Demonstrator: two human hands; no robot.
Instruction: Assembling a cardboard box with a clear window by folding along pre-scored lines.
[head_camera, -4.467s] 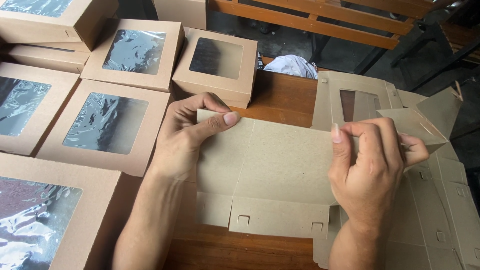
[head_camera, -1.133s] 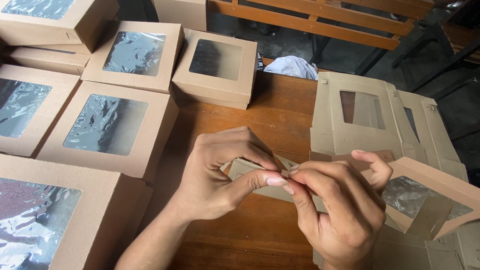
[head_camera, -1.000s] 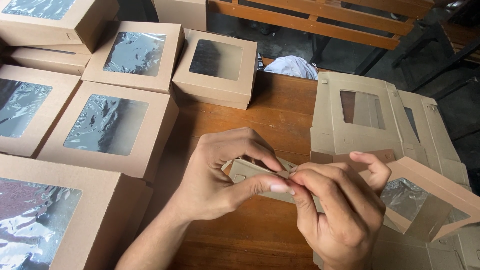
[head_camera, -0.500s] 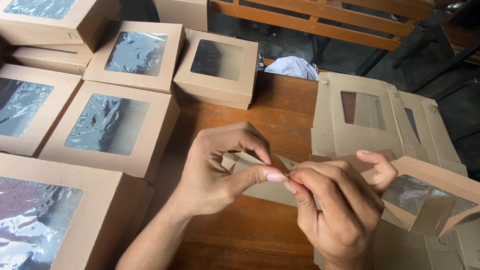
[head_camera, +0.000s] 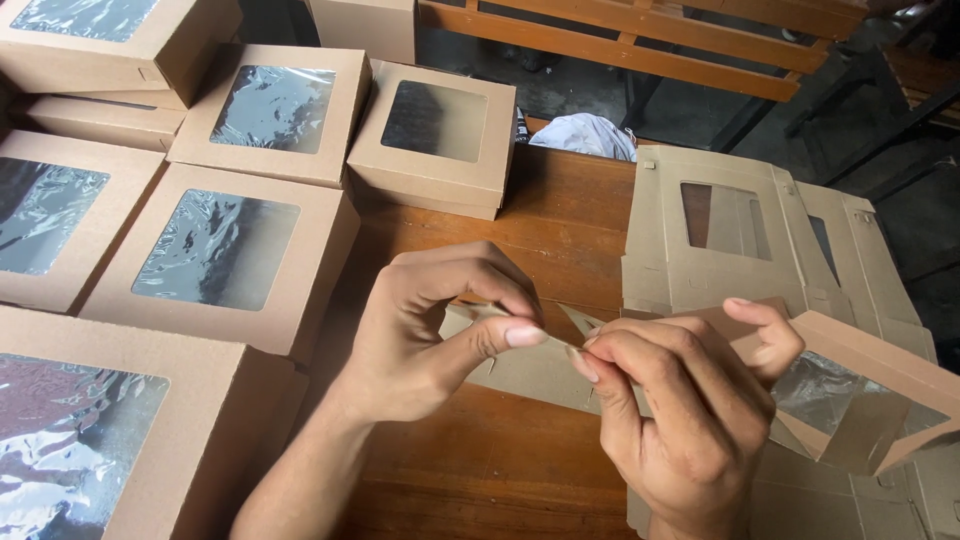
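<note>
My left hand (head_camera: 430, 335) and my right hand (head_camera: 680, 415) both pinch a partly folded brown cardboard box (head_camera: 860, 395) over the wooden table (head_camera: 560, 215). Thumbs and forefingers meet on a small corner flap (head_camera: 560, 355) of that box. Its lid with a clear plastic window (head_camera: 835, 390) sticks out to the right, past my right hand. Much of the box's body is hidden behind my fingers.
Several assembled brown window boxes (head_camera: 215, 250) crowd the left side, one more (head_camera: 435, 135) sitting at the back centre. A stack of flat unfolded box blanks (head_camera: 725, 225) lies on the right. A white cloth (head_camera: 585, 135) and wooden bench slats (head_camera: 640, 40) lie beyond the table's far edge.
Several seconds ago the blank lay flat under both hands. Now it is folded up, and within the last second my fingers have shifted slightly on the corner flap.
</note>
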